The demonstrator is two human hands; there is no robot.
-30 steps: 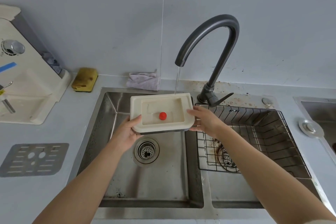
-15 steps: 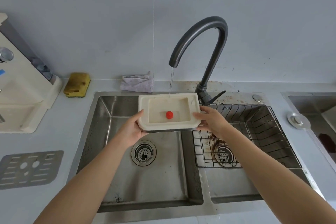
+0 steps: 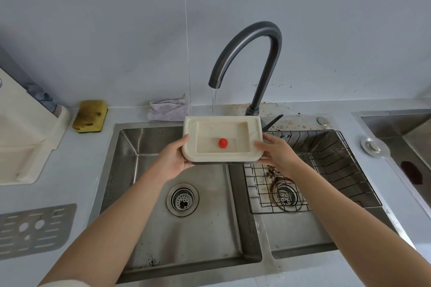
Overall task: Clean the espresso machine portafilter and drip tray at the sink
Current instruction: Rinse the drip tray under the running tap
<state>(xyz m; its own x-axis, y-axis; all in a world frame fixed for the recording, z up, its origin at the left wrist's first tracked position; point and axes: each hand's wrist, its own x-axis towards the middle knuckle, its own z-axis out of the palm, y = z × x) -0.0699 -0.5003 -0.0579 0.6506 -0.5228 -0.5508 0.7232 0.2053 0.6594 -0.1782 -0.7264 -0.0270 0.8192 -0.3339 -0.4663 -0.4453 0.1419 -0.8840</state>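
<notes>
Drip tray (image 3: 221, 158), cream plastic with a red float (image 3: 223, 142) standing in its recess, is held level above the far end of the left basin (image 3: 149, 193). The left hand (image 3: 173, 162) grips its left edge, thumb on the rim and fingers curled underneath. The right hand (image 3: 277, 152) grips the right edge the same way. A thin stream of water (image 3: 213, 102) runs from the dark curved faucet (image 3: 265, 72) onto the tray's far rim.

The steel basin below has a round drain (image 3: 182, 199) with dark bits in its strainer. The right basin holds a black wire rack (image 3: 326, 165), and brown grounds lie around the strainer (image 3: 285, 194) under it. Brown specks (image 3: 291, 123) mark the ledge at the faucet's base.

The counter (image 3: 77, 170) is pale grey and meets a plain grey wall (image 3: 116, 30). At the far edge a stained yellow sponge (image 3: 90, 116) lies left of a crumpled lilac cloth (image 3: 169, 110). A cream espresso machine (image 3: 23, 137) stands at the far left. Near it, closer to the camera, a perforated metal grate (image 3: 32, 230) lies flat. To the right a round metal plug (image 3: 374, 147) sits beside a second sink (image 3: 396, 128), which holds a dark red patch (image 3: 411, 172).
</notes>
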